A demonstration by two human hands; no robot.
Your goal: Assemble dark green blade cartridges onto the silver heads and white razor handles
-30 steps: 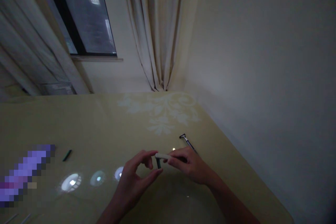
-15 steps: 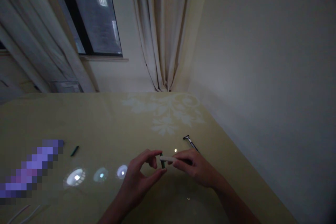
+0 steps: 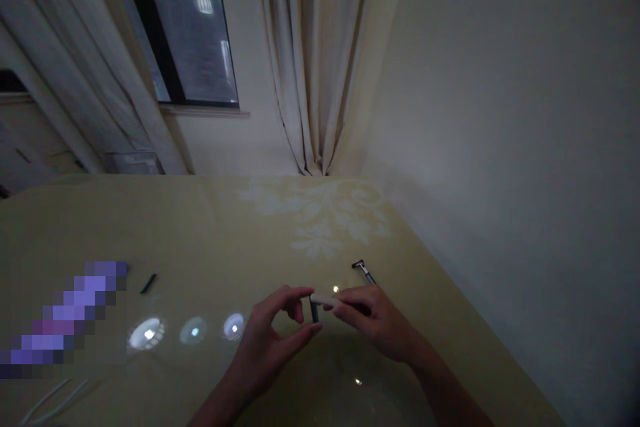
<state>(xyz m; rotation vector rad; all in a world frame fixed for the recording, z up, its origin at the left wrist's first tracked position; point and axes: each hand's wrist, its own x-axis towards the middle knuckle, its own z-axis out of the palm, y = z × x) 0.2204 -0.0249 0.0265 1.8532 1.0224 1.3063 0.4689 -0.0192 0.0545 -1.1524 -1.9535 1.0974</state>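
Between the thumb and index finger of my left hand (image 3: 273,333) is a small dark green razor blade cartridge (image 3: 315,311), held upright by its two ends. My right hand (image 3: 377,320) pinches a slim pale tool with a dark handle end (image 3: 324,300); its tip touches the upper part of the cartridge. Bristles, if it has any, are too small to make out. Just beyond my right hand lies a razor (image 3: 367,272) with a dark head and silver neck, its lower handle hidden behind the hand. Farther left, another dark green cartridge (image 3: 149,283) lies on the table.
The glossy yellowish table (image 3: 200,233) reflects several ceiling lights. A blurred-out purple object (image 3: 70,313) lies at the left, with a white cable (image 3: 55,403) near the front left. A wall (image 3: 500,180) borders the right edge; curtains (image 3: 315,67) hang behind.
The pale tool's tip has moved up along the cartridge toward its upper end. The view has shifted slightly; both hands keep their grips.
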